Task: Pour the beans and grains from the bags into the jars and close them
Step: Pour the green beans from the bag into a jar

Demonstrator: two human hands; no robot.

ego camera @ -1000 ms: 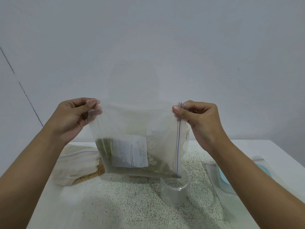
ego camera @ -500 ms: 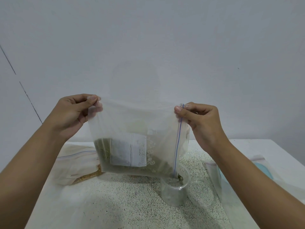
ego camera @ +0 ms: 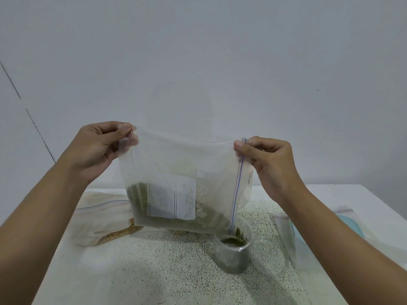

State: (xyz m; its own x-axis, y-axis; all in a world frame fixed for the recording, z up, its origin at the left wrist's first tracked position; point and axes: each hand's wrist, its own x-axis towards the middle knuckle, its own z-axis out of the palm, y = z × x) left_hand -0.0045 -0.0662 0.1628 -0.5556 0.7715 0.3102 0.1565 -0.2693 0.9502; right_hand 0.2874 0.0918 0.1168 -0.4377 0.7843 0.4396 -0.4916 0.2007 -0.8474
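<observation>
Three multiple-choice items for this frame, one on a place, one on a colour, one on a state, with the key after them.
1. Where is the low corner of the zip bag?
A. on a shelf
B. at the mouth of the jar
C. inside a drawer

2. What colour are the beans in it?
A. red
B. white
C. green

3. How is the jar?
A. open and partly filled
B. lidded
C. lying on its side

Key: 1 B, the corner hangs at the jar's rim with beans dropping in; 2 C, green shows through the plastic; 3 A, the jar stands upright with no lid and beans inside.
</observation>
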